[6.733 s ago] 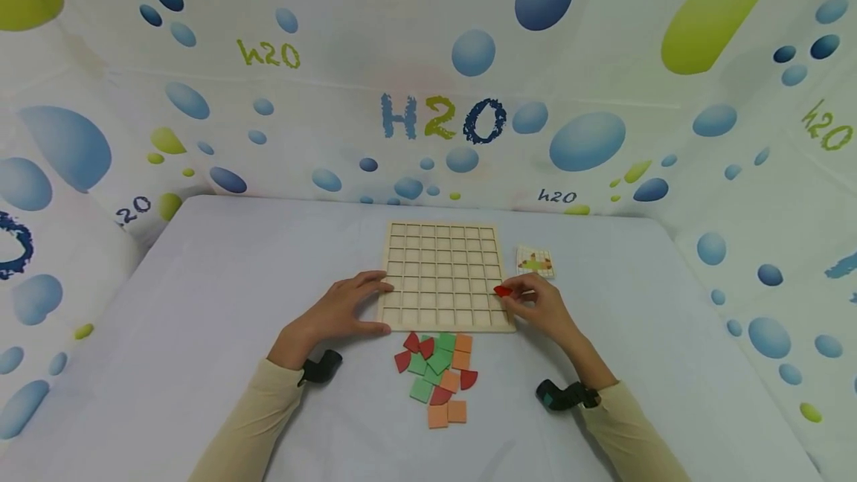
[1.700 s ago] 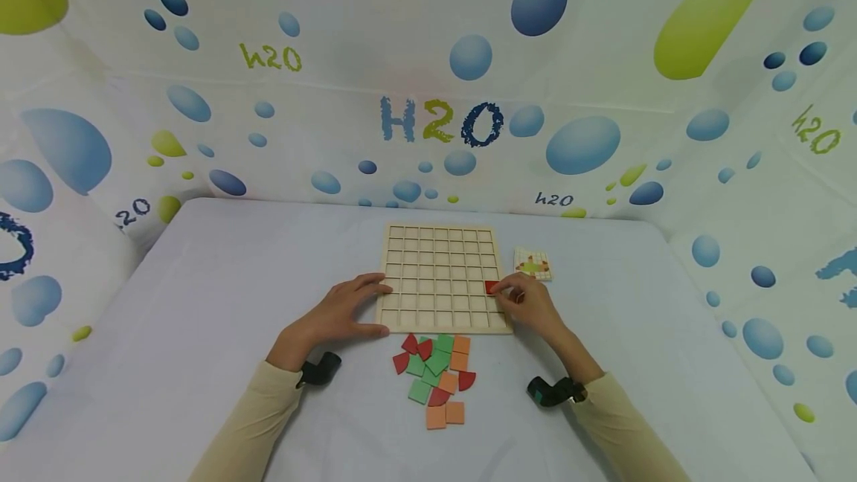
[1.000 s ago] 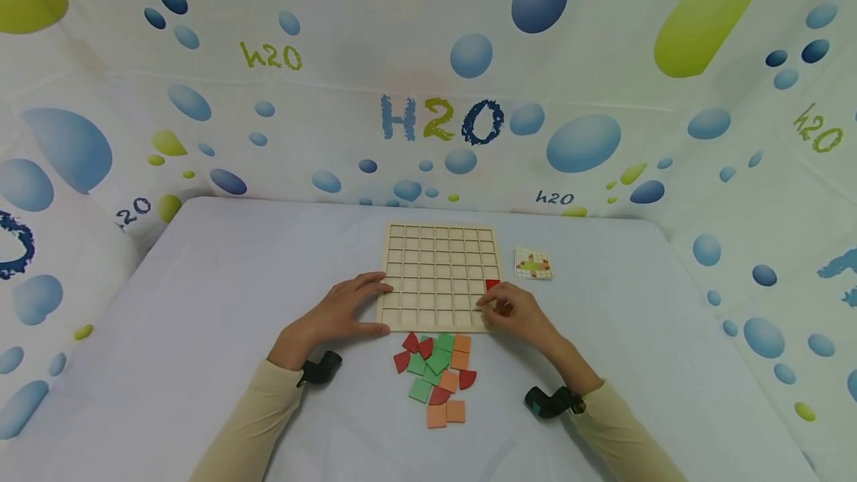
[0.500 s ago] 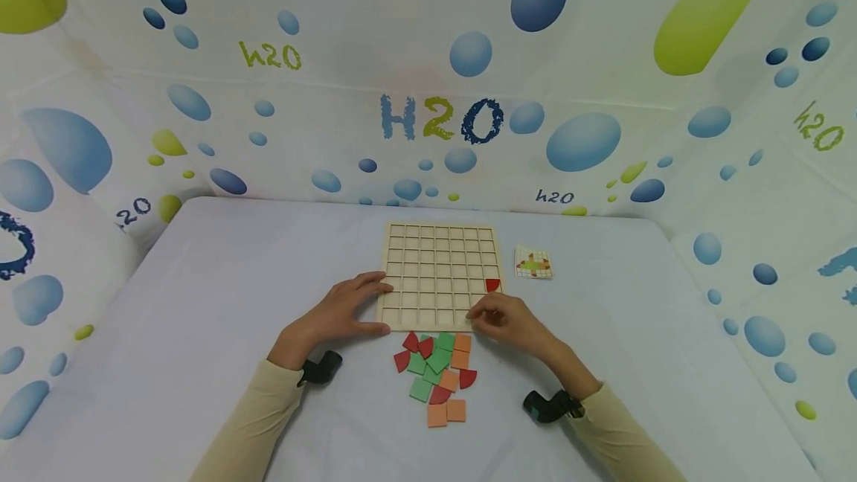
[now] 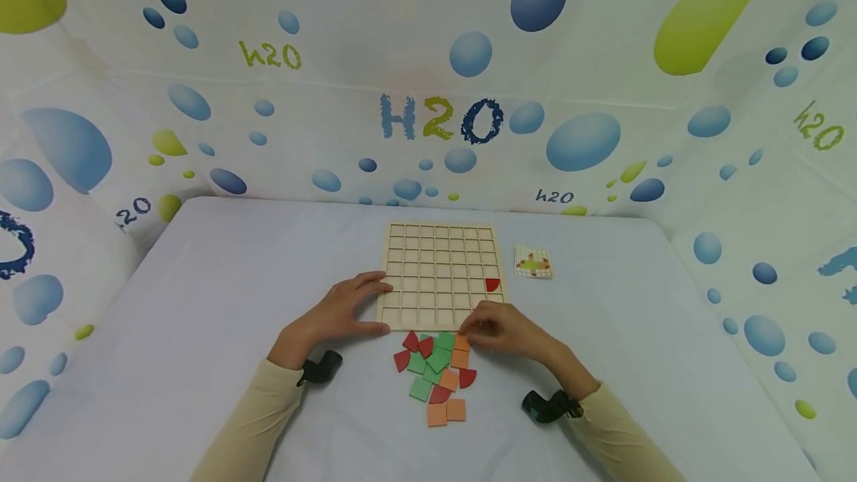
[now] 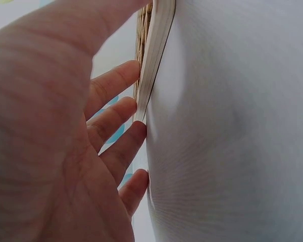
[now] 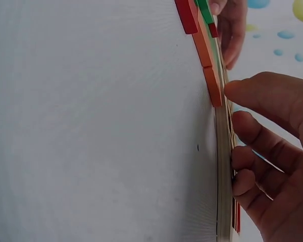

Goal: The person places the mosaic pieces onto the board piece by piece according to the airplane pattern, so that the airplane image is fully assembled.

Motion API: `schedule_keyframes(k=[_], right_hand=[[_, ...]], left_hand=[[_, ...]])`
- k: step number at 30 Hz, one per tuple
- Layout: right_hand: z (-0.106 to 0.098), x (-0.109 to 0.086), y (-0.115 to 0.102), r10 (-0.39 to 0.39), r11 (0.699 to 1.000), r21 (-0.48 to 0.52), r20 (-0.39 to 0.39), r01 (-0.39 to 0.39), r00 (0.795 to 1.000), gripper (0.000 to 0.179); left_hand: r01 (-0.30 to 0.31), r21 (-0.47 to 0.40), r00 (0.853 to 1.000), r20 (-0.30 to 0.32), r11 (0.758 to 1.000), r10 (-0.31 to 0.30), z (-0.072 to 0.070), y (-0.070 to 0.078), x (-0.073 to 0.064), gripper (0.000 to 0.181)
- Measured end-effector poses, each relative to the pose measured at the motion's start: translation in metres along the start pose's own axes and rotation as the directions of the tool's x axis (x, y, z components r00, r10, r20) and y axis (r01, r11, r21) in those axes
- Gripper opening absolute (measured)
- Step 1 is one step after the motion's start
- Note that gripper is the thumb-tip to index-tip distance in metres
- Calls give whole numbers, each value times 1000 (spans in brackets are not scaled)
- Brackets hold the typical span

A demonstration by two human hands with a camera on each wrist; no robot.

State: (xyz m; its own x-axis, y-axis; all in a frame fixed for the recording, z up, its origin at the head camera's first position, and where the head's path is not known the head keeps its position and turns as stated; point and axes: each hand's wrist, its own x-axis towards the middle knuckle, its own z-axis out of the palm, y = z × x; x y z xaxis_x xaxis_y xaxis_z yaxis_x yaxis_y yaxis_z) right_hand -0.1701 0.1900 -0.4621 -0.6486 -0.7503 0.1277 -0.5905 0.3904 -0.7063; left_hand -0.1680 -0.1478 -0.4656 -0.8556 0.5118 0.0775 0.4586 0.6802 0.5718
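A wooden grid board (image 5: 428,274) lies mid-table. My left hand (image 5: 338,311) rests at its left side, fingertips on the frame and thumb at the near left corner. In the left wrist view those fingers (image 6: 123,146) are spread along the board's edge. My right hand (image 5: 505,329) hovers at the near right edge, fingers loosely bent, its tips beside an orange square tile (image 5: 463,343). The right wrist view shows the thumb (image 7: 257,93) close to that orange tile, nothing gripped; contact is unclear. A red quarter-circle tile (image 5: 492,285) sits in a right-hand cell.
In front of the board is a loose pile of green square tiles (image 5: 420,389), orange squares (image 5: 437,415) and red quarter-circles (image 5: 468,378), some overlapping. A small pattern card (image 5: 533,262) lies right of the board. A printed cloth backdrop (image 5: 268,95) stands behind the table.
The right hand brought the red quarter-circle tile to a right-hand cell, let it go, then moved nearer and left to the tile pile. The left hand has stayed at the board's edge.
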Motion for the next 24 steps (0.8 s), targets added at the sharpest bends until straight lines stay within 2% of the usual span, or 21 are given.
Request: schedule_keyframes(k=[10, 18, 24], right_hand=[[-4, 2, -5, 37, 994, -107, 117, -25, 992, 29], [-8, 3, -9, 35, 994, -111, 136, -20, 990, 25], [-8, 3, -10, 37, 995, -102, 158, -20, 987, 27]], left_hand=[[3, -5, 1000, 4, 1000, -3, 0, -1, 1, 65], [3, -17, 1000, 3, 1000, -3, 1, -1, 1, 64], [16, -16, 1000, 10, 1000, -16, 1, 0, 1, 64]])
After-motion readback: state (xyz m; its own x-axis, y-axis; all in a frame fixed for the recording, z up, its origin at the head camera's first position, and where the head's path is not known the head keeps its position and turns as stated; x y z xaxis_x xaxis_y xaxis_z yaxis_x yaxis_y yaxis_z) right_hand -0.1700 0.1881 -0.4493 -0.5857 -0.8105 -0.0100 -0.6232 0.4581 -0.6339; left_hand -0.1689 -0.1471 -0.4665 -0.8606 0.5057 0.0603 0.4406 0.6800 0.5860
